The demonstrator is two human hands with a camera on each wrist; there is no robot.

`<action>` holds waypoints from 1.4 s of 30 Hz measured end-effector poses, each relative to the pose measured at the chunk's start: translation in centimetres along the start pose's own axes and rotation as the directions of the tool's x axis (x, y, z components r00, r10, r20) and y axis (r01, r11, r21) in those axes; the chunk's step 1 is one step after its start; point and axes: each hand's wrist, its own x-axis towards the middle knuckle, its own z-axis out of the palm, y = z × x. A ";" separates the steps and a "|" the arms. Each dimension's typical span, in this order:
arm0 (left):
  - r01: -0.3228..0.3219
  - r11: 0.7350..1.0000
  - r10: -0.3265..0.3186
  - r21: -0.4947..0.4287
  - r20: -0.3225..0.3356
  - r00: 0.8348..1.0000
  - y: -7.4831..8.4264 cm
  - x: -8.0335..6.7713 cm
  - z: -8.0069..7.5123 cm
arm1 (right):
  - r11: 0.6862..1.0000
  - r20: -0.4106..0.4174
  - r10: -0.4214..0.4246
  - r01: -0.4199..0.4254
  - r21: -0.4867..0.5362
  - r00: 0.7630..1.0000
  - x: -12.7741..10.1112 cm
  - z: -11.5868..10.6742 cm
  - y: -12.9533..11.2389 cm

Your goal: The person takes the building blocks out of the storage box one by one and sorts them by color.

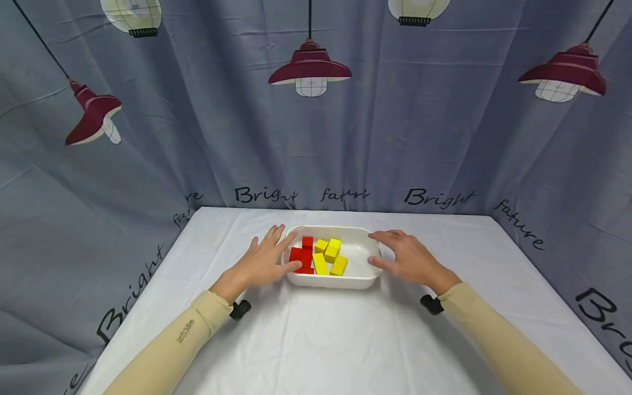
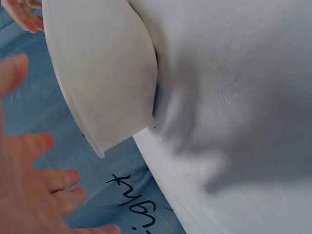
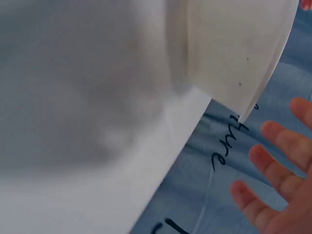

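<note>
Head view: dish [image 1: 362, 282] between hands

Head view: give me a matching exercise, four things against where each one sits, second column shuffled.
Things:
1. red blocks
2. yellow blocks
3. left hand
4. right hand

Places:
A. at the right end of the white tray
B. left part of the tray's inside
C. at the left end of the tray
D. middle of the tray's inside

Pairs: 1-B, 2-D, 3-C, 4-A
</note>
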 end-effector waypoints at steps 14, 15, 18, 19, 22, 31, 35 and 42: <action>0.151 0.969 -0.188 -0.197 -0.184 0.965 0.2 4.1 1.1 | 0.905 -0.056 0.188 -0.150 0.397 0.981 1.7 1.1 -0.1; 0.155 0.969 -0.189 -0.190 -0.179 0.965 0.2 4.2 1.3 | 0.900 -0.052 0.197 -0.160 0.406 0.979 1.6 1.1 -0.1; 0.162 0.973 -0.191 -0.164 -0.180 0.965 0.3 4.6 1.9 | 0.884 -0.050 0.210 -0.167 0.437 0.976 1.6 1.0 -0.1; 0.163 0.975 -0.190 -0.154 -0.185 0.964 0.3 4.7 2.1 | 0.875 -0.051 0.214 -0.168 0.453 0.975 1.6 1.0 -0.1; 0.175 0.977 -0.196 -0.123 -0.189 0.962 0.2 4.9 2.6 | 0.840 -0.036 0.230 -0.179 0.512 0.973 1.8 0.7 -0.1; 0.230 0.972 -0.236 -0.055 -0.176 0.956 0.2 4.9 3.5 | 0.699 0.062 0.279 -0.247 0.672 0.958 3.3 0.1 -0.4; 0.247 0.969 -0.248 -0.024 -0.163 0.955 0.3 4.8 3.5 | 0.673 0.086 0.276 -0.257 0.693 0.957 4.1 -0.1 -0.6; 0.260 0.965 -0.252 0.040 -0.148 0.956 0.3 4.8 3.6 | 0.652 0.142 0.263 -0.284 0.703 0.954 5.5 -0.2 -1.1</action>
